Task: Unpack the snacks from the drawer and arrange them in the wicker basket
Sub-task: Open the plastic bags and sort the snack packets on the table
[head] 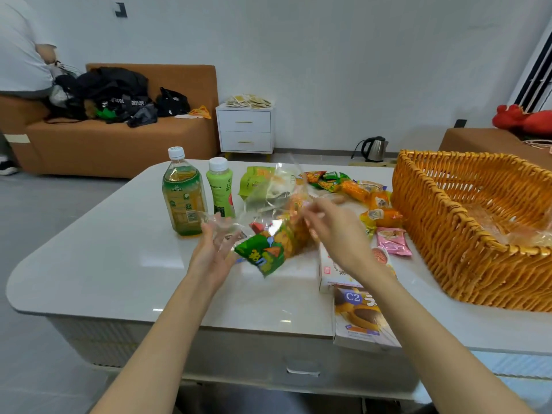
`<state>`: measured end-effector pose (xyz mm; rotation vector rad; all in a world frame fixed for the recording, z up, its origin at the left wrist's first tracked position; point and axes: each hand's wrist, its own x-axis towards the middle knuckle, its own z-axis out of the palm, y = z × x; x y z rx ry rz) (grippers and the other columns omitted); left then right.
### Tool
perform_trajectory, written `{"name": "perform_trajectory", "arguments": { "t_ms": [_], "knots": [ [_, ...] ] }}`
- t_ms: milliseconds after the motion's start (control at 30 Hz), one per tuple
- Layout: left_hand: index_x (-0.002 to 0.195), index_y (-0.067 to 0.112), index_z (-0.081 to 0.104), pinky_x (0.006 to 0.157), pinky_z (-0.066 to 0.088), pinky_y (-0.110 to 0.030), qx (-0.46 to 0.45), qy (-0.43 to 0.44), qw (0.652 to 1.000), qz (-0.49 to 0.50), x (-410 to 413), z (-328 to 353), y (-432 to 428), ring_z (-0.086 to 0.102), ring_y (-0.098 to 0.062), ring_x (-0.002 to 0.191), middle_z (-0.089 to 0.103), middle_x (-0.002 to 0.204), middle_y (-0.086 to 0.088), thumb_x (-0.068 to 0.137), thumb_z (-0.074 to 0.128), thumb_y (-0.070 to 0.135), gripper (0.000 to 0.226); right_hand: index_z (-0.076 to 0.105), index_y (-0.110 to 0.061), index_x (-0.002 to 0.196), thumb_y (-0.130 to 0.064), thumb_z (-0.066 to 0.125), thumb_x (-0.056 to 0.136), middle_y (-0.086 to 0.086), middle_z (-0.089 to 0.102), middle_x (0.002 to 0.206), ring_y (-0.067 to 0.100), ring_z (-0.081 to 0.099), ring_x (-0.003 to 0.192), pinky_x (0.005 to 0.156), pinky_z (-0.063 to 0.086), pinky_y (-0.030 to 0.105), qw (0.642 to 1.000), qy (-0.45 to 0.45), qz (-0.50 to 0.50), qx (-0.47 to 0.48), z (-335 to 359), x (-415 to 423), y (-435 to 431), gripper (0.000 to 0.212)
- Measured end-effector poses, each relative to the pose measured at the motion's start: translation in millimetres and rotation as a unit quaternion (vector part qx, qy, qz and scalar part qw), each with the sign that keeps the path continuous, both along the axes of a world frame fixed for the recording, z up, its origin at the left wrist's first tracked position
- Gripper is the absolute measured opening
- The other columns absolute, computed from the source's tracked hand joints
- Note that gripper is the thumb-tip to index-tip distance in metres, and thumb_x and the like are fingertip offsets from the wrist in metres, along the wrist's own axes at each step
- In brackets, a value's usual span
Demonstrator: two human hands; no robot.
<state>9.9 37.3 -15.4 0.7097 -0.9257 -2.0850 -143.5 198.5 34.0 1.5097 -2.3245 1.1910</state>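
Note:
My left hand (213,249) and my right hand (337,231) hold a clear plastic bag (268,195) above the white table (119,258), the left at its lower edge, the right pinching its right side. A green snack pack (261,255) and yellow-orange packs (294,234) hang in the bag's bottom. The wicker basket (448,234) stands at the right with some clear wrapping inside. Loose snack packs (328,179), orange packs (380,210) and a pink packet (392,240) lie between bag and basket. The drawer (301,369) under the tabletop looks shut.
A green tea bottle (183,195), a light green bottle (221,189) and a green pouch (254,182) stand behind the bag. A cake box (361,321) and a white box (327,273) lie under my right forearm. Sofa (119,144), nightstand (245,130), kettle (373,149) and a person (21,49) are beyond.

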Motion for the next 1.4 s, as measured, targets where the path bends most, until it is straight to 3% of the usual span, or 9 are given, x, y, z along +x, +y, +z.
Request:
{"name": "perform_trajectory", "arguments": {
  "t_ms": [233, 367, 500, 633, 733, 933, 1167, 1300, 1400],
  "knots": [
    [0.148, 0.025, 0.030, 0.105, 0.040, -0.041, -0.109, -0.077, 0.991, -0.025, 8, 16, 3, 0.045, -0.024, 0.131, 0.043, 0.147, 0.001, 0.097, 0.030, 0.057, 0.060, 0.066, -0.020, 0.099, -0.028, 0.053, 0.098, -0.004, 0.072, 0.089, 0.021, 0.064, 0.082, 0.073, 0.046, 0.037, 0.979, 0.170, -0.078, -0.076, 49, 3, 8, 0.015],
    [0.147, 0.027, 0.035, 0.105, 0.032, -0.031, -0.283, -0.205, 0.937, 0.002, 9, 32, 14, 0.037, -0.008, 0.133, 0.040, 0.149, 0.007, 0.085, 0.039, 0.065, 0.074, 0.067, -0.023, 0.096, -0.030, 0.055, 0.097, -0.008, 0.070, 0.088, 0.017, 0.061, 0.084, 0.085, 0.035, 0.034, 0.970, 0.233, -0.052, -0.055, 45, 8, 3, 0.013],
    [0.148, 0.027, 0.034, 0.099, 0.031, -0.026, -0.368, -0.267, 0.886, -0.088, 8, 33, 18, 0.038, -0.005, 0.127, 0.042, 0.148, 0.007, 0.075, 0.040, 0.065, 0.082, 0.067, -0.027, 0.094, -0.033, 0.058, 0.095, -0.014, 0.066, 0.091, 0.006, 0.051, 0.091, 0.090, 0.024, 0.026, 0.985, 0.144, 0.024, -0.087, 46, 10, 5, 0.011],
    [0.103, 0.044, 0.063, 0.094, 0.039, -0.030, -0.410, -0.328, 0.835, -0.163, 9, 29, 17, 0.055, 0.003, 0.111, 0.068, 0.109, 0.022, 0.084, 0.042, 0.067, 0.037, 0.067, -0.031, 0.097, -0.031, 0.060, 0.094, -0.020, 0.064, 0.097, 0.004, 0.046, 0.099, 0.094, 0.030, 0.033, 0.987, 0.112, 0.077, -0.081, 40, 7, 7, 0.008],
    [0.098, 0.032, 0.068, 0.082, 0.042, -0.021, -0.418, -0.305, 0.836, -0.185, 8, 27, 19, 0.059, 0.006, 0.101, 0.070, 0.102, 0.021, 0.090, 0.054, 0.044, 0.020, 0.070, -0.025, 0.098, -0.026, 0.062, 0.092, -0.018, 0.066, 0.098, 0.010, 0.049, 0.100, 0.088, 0.041, 0.033, 0.986, 0.069, 0.113, -0.099, 34, 7, 7, 0.011],
    [0.136, 0.036, 0.045, 0.102, 0.044, -0.031, -0.378, -0.243, 0.864, -0.228, 2, 24, 23, 0.056, -0.002, 0.115, 0.058, 0.128, 0.013, 0.089, 0.051, 0.048, 0.049, 0.072, -0.026, 0.097, -0.024, 0.064, 0.090, -0.016, 0.067, 0.097, 0.012, 0.050, 0.102, 0.083, 0.040, 0.021, 0.983, 0.042, 0.152, -0.095, 30, 10, 14, 0.011],
    [0.111, 0.025, 0.069, 0.075, 0.055, -0.018, -0.338, -0.182, 0.920, -0.082, 0, 26, 25, 0.069, -0.008, 0.097, 0.073, 0.106, 0.004, 0.095, 0.051, 0.035, 0.026, 0.065, -0.027, 0.114, -0.023, 0.077, 0.080, -0.014, 0.059, 0.113, 0.010, 0.050, 0.111, 0.091, 0.045, 0.028, 0.974, 0.056, 0.062, -0.211, 25, 8, 13, 0.037],
    [0.115, 0.025, 0.065, 0.078, 0.056, -0.024, -0.289, -0.169, 0.942, -0.004, 5, 31, 14, 0.068, -0.008, 0.097, 0.072, 0.106, 0.008, 0.099, 0.045, 0.032, 0.027, 0.026, -0.037, 0.142, -0.030, 0.082, 0.075, -0.008, 0.037, 0.141, 0.010, 0.042, 0.127, 0.101, 0.043, 0.033, 0.967, -0.201, 0.013, -0.157, 7, -2, 13, 0.087],
    [0.114, 0.027, 0.065, 0.086, 0.054, -0.030, -0.266, -0.169, 0.949, 0.008, 7, 31, 10, 0.065, -0.013, 0.105, 0.070, 0.114, 0.003, 0.098, 0.044, 0.035, 0.027, 0.057, -0.019, 0.123, -0.028, 0.065, 0.091, 0.002, 0.064, 0.118, 0.018, 0.061, 0.102, 0.086, 0.054, 0.032, 0.938, -0.340, 0.054, 0.049, -16, 0, 15, 0.035]
  ]
}}
